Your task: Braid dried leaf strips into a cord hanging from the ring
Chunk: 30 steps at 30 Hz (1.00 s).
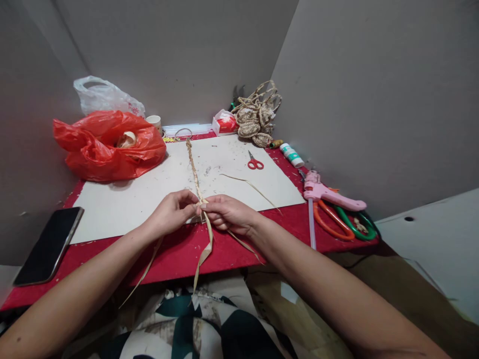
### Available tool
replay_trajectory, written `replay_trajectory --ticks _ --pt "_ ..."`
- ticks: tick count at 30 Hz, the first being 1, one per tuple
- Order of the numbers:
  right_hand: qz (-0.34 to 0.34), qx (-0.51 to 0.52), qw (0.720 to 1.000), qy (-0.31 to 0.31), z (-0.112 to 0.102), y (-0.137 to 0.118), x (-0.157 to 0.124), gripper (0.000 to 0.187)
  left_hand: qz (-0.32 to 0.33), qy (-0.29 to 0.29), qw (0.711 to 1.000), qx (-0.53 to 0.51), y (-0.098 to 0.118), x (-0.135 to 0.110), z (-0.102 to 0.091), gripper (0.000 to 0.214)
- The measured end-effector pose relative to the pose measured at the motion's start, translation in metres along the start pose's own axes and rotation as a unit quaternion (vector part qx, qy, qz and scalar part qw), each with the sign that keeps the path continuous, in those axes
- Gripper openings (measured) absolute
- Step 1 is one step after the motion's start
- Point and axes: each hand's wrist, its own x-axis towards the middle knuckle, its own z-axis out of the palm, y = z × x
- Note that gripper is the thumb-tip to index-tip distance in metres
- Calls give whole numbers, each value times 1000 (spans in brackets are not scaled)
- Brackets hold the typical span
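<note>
A braid of dry straw-coloured strips (193,168) runs from a metal ring (183,133) at the back of the white board toward me. At its near end my left hand (175,210) and my right hand (224,212) meet, both with fingers pinched on the strips. One broad loose strip (205,255) hangs down between the hands over the table edge. Thinner strips trail out below each hand, one left and one right. My fingertips partly hide where the strips cross.
Left are a red plastic bag (112,149) and a phone (49,244). On the white board (112,209) lie red-handled scissors (255,161) and a loose strip (254,186). Coiled braids (256,119) stand at the back. Right sit a pink glue gun (329,193) and large scissors (333,222).
</note>
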Motion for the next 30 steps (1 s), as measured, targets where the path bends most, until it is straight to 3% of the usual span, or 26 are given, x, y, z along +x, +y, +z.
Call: replay_trajectory --ticks 3,7,11,16,18,23,30 --pt "9 24 1000 -9 -1 -1 -1 14 -45 -30 995 -85 -4 2 0 22" --pt "12 49 999 -12 -3 -2 -2 15 -51 -33 997 -54 -7 1 -5 22" --pt "22 72 997 -28 -5 0 -1 14 -31 29 999 -12 -5 -2 -11 20" --pt "36 89 995 -38 -5 2 1 12 -35 100 987 -121 3 -5 -16 21" --pt "39 98 994 -41 -5 4 1 12 -50 76 982 -165 4 -5 -15 22" --pt "41 114 991 -51 -6 6 2 11 -86 -48 954 -284 -6 3 -1 27" --pt "50 96 993 -50 -8 8 3 11 -62 -29 957 -281 -13 5 9 25"
